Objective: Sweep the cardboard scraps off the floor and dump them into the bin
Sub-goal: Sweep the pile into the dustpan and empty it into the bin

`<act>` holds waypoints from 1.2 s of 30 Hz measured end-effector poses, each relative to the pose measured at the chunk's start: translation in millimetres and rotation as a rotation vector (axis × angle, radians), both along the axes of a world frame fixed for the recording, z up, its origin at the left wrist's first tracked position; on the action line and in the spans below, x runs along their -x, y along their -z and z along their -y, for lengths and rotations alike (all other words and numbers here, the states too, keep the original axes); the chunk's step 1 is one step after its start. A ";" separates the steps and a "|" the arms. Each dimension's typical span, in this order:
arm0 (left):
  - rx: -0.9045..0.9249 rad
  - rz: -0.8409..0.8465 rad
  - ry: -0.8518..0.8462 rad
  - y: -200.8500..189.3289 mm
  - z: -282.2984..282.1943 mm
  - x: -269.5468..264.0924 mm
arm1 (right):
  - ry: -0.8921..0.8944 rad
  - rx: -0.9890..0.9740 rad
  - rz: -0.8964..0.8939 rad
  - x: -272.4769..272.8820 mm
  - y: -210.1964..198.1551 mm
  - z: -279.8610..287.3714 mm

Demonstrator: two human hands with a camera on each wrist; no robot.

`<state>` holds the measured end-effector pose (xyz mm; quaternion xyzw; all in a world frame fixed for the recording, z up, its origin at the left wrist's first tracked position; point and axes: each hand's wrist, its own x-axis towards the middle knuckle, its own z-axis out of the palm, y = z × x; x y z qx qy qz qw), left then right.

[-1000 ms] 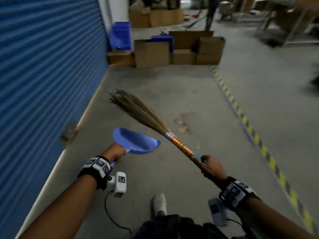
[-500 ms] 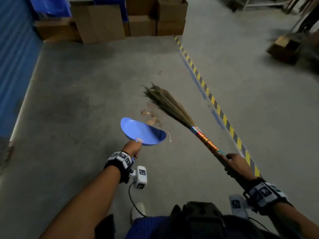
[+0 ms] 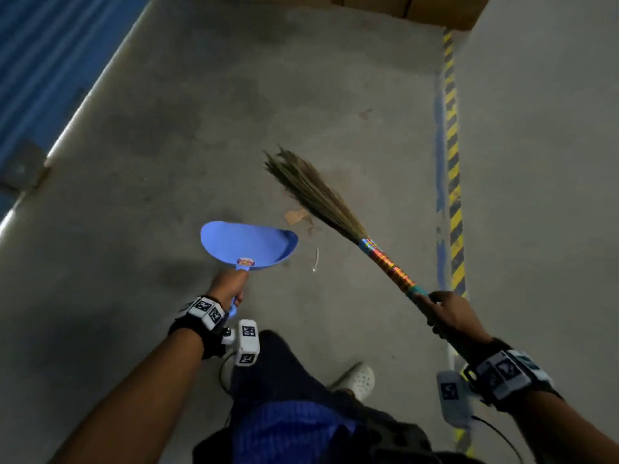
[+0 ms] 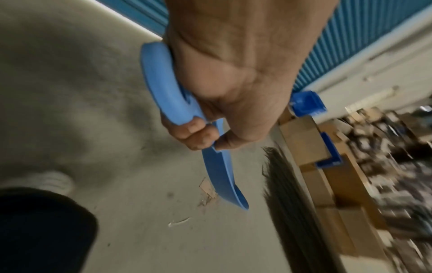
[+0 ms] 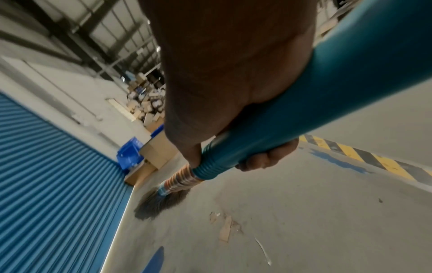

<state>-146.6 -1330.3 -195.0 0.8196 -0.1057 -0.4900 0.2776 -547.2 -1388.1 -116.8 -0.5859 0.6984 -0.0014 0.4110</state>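
Hands come first, low in the frame: the left hand [image 3: 231, 284] is wrapped around the handle of a blue dustpan [image 3: 248, 242], and the right hand [image 3: 449, 313] clasps a grass broom [image 3: 338, 212] by its teal handle. Beyond them at center frame, cardboard scraps [image 3: 296, 216] lie on the concrete floor [image 3: 201, 128] between the dustpan's rim and the bristles. Cardboard boxes [image 3: 402, 5] stand along the top edge.

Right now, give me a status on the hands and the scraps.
Left hand grips dustpan. Right hand grips broom. Scraps on floor between them, none in pan. Nothing blocking.
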 end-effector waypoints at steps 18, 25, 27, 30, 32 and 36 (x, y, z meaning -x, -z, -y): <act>-0.337 -0.239 -0.121 163.2 16.9 22.6 | -0.790 -0.401 -0.346 23.2 251.7 273.1; -0.519 -0.305 0.097 248.6 -6.2 25.4 | -0.919 -0.438 -0.455 37.3 392.2 312.7; -0.524 -0.291 0.094 270.6 -10.5 33.1 | -0.874 -0.400 -0.455 48.1 426.5 329.1; -0.512 -0.274 0.044 300.1 -11.3 36.8 | -0.792 -0.355 -0.416 62.0 465.9 357.1; -0.511 -0.253 0.019 317.6 -3.7 36.8 | -0.760 -0.331 -0.390 66.5 485.3 378.9; -0.470 -0.110 0.029 355.3 27.4 44.9 | -0.663 -0.303 -0.307 72.1 510.9 417.3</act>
